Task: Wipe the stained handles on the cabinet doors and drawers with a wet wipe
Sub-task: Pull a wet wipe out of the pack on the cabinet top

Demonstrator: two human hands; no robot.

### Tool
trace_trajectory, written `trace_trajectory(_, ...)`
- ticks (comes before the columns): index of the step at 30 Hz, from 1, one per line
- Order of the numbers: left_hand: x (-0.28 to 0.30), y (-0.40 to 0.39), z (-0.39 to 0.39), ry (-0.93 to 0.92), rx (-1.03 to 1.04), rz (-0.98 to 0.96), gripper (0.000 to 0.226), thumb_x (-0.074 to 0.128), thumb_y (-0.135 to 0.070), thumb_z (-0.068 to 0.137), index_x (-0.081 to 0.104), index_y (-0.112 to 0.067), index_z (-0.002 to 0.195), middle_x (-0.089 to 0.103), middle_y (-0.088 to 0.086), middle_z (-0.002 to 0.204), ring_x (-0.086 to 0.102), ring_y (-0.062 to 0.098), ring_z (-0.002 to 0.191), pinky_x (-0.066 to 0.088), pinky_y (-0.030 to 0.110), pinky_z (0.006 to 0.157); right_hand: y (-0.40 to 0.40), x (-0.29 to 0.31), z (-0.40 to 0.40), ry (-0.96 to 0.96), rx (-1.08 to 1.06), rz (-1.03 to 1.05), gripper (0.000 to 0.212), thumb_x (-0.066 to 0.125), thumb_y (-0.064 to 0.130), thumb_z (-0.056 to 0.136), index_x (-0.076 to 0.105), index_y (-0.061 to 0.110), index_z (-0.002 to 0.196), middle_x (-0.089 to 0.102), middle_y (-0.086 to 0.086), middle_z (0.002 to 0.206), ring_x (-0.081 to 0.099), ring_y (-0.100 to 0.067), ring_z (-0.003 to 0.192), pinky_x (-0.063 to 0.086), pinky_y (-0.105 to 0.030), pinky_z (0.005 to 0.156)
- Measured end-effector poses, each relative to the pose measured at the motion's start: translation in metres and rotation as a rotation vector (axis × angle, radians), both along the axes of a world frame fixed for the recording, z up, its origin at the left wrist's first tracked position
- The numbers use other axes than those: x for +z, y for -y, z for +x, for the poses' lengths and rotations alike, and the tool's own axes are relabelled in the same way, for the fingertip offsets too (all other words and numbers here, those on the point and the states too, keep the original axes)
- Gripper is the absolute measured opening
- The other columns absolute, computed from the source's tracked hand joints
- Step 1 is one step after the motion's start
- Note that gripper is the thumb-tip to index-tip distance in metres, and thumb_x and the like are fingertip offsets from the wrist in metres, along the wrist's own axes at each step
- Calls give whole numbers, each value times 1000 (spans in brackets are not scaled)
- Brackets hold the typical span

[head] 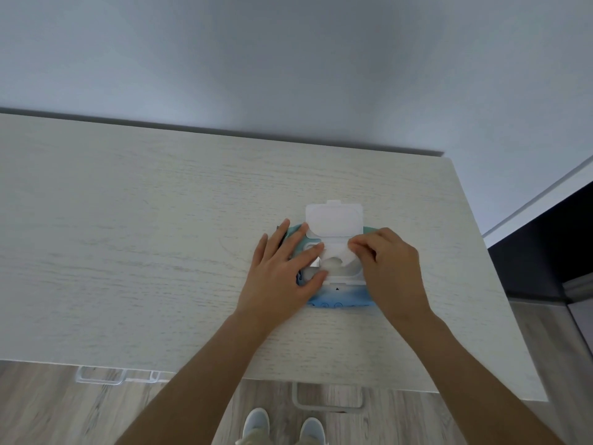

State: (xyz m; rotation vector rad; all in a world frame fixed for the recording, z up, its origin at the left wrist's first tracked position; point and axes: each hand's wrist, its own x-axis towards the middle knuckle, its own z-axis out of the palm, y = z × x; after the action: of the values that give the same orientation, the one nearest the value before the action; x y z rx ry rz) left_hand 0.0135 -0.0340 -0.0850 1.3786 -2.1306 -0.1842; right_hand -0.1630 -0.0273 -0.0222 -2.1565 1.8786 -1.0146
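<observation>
Left hand flat, pressing wipes pack; right hand pinches wet wipe — best pull slowly toward 12 o'clock.

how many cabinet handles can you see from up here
2. One handle juts out below the cabinet top's front edge at the lower left; the other handle sits below the front edge near the middle, above the shoes. Others may be hidden under the top.

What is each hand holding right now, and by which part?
The right hand pinches the wet wipe by its upper right edge. The left hand presses flat on the wipes pack.
</observation>
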Motion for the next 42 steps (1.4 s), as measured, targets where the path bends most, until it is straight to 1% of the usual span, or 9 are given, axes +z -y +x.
trace_trajectory(4,-1,1,-1,-14,-9,-12,49,46,-53,87,66,-23,120,46,5,144,23,23,141,25,50,111,0,0,9,116,-27,38,12,69,3,82,69,3,94,66,-2,85,53,-6,73,34,6,74)
trace_trajectory(10,-2,1,-1,-64,-30,-18,48,48,-54,86,63,-23,121,47,5,143,24,22,141,27,49,110,-3,-20,17,-63,67,-26,16,72,16,77,73,4,88,69,-8,82,60,-21,75,38,-13,75)
trace_trajectory(13,-1,1,-1,-77,-30,-17,47,49,-53,86,61,-23,121,48,5,143,24,21,141,26,49,110,-3,-24,18,-102,80,-41,19,78,8,72,71,2,89,65,-11,81,58,-25,73,45,-24,67)
trace_trajectory(18,0,1,0,-38,-12,-1,50,46,-54,86,64,-22,120,47,4,144,23,21,141,25,50,111,-4,-19,14,-246,203,-71,20,79,-8,64,69,-2,79,63,-13,74,60,-24,66,51,-26,59)
trace_trajectory(23,2,0,0,-29,-2,24,54,43,-55,86,63,-22,124,44,2,146,19,18,143,21,49,114,-11,-6,-5,-123,37,-83,11,70,-8,74,70,-4,83,66,-15,79,62,-23,67,41,-14,74)
trace_trajectory(28,0,1,-1,-33,-18,9,53,44,-55,86,64,-21,122,45,4,145,23,21,142,23,48,113,-7,-4,6,15,21,-27,12,68,-4,80,72,-2,91,67,-11,85,54,-11,72,41,-1,74)
trace_trajectory(33,-1,2,-1,-48,-24,-10,50,47,-51,86,65,-19,119,48,6,143,26,23,141,30,51,111,-11,-18,23,41,6,63,19,73,12,79,73,1,95,66,-9,95,51,-17,89,42,-22,76)
trace_trajectory(36,-2,2,-1,-41,-21,5,52,45,-54,87,65,-19,120,47,6,144,25,23,142,27,49,112,-9,-21,26,33,-22,67,18,75,8,76,73,1,92,67,-9,88,58,-23,83,36,-15,74)
trace_trajectory(42,1,1,0,-24,-10,37,55,41,-56,87,62,-22,125,44,3,146,20,20,143,21,48,114,-13,-3,12,128,-101,41,11,70,0,78,74,1,88,70,-11,83,58,-12,71,32,8,76)
